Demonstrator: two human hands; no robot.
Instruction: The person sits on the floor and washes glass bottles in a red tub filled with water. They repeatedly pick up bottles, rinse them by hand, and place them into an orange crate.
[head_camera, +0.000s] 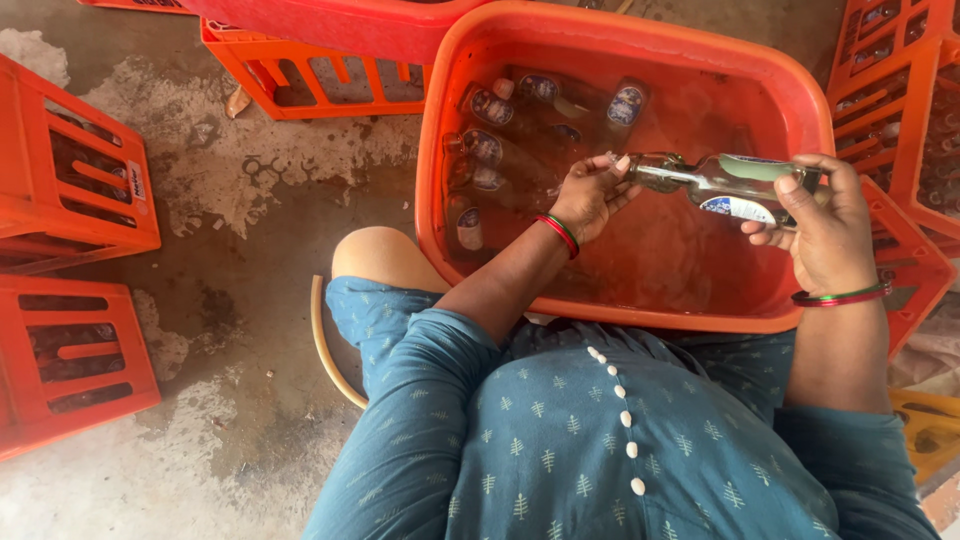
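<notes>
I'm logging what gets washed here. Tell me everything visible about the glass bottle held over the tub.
The glass bottle is clear, seemingly empty, with a blue-and-white label. It lies roughly level above the water-filled orange tub. The right hand grips its body; the left hand touches its neck end.

Bottles (487, 150) in tub (620, 40), crates (70, 190) leftward
</notes>
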